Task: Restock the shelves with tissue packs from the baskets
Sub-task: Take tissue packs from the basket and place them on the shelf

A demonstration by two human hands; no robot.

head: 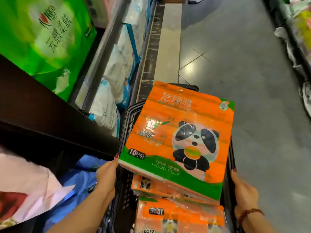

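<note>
Where the head view looks down, a flat, rectangular pack [178, 142] in glossy orange-and-green film, printed with one panda, is held tilted above a black plastic basket [126, 185] whose wall is pierced with small square holes. The left hand [107, 175] pinches the pack's near left corner. The right hand [244, 190], one red bead bracelet [249, 213] on its wrist, lies at the pack's right edge beside the basket rim. Its fingers are hidden, so I cannot tell whether it grips. Two lower packs [181, 216] lie stacked in the basket beneath. Left, a dark shelf [42, 105] carries one big green pack [43, 34]. Lower lie soft white-and-blue packs [107, 105], too blurred to count. The floor [235, 64] is glossy grey tile.
</note>
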